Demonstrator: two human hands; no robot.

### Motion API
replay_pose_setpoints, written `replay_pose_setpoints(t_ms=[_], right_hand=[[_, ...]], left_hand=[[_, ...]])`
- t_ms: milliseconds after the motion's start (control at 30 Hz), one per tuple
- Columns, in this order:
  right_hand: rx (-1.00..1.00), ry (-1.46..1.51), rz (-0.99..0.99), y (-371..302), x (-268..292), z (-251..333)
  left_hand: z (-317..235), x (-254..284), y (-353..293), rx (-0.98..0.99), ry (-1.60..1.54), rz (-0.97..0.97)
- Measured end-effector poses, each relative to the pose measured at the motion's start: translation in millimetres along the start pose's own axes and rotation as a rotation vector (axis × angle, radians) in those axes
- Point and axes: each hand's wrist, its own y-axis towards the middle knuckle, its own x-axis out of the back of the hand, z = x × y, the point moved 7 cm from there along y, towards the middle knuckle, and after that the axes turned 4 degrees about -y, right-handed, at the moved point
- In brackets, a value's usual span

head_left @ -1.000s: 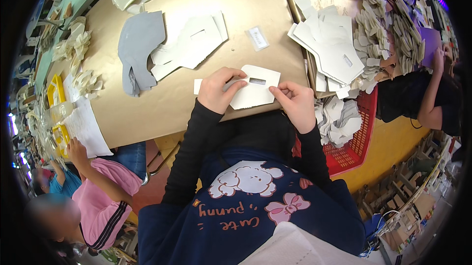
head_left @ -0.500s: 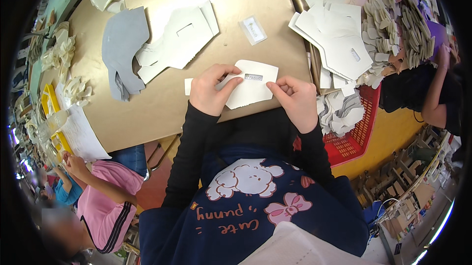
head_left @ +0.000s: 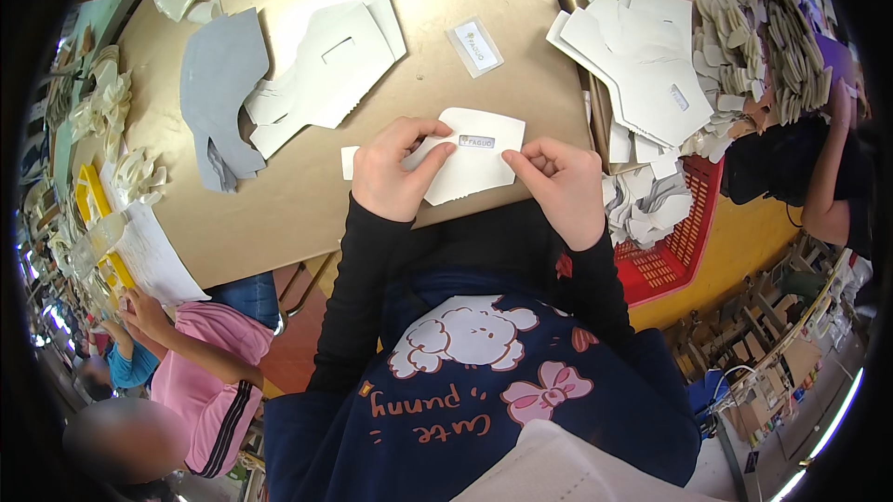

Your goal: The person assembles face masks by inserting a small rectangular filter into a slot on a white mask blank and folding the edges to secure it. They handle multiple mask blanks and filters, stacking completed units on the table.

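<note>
Near the front edge of the table, I hold a flat white cut panel (head_left: 465,177) between both hands. A small printed grey label (head_left: 478,142) sits in the rectangular slot of the panel. My left hand (head_left: 393,178) is closed on the panel's left side, thumb and fingertips beside the label. At the right edge, my right hand (head_left: 567,190) pinches the panel with thumb and bent fingers. Farther back on the table lies a small rectangular card with a printed label (head_left: 475,48). A white tab (head_left: 350,163) shows beside my left hand.
White slotted panels (head_left: 344,74) and grey curved pieces (head_left: 223,83) lie left on the gold-brown table (head_left: 279,227). To the right is a white panel stack (head_left: 642,65). A red basket (head_left: 686,255) holds scraps. A co-worker in a pink shirt (head_left: 200,381) sits left.
The view has shifted slightly, so the piles on the table appear a little displaced. Both hands keep nearly the same grip on the panel.
</note>
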Motion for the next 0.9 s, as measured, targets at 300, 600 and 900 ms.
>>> replay_pose_setpoints(t_ms=[300,600,900], right_hand=[[-0.005,-0.021,-0.004,0,-1,0],[0.009,-0.073,-0.012,1,-2,0],[0.067,-0.197,-0.03,1,0,12]], left_hand=[[-1,-1,0,0.01,0.034,-0.002],[-4,-2,-1,-0.007,0.054,-0.011],[-5,-5,0,-0.009,0.09,-0.001]])
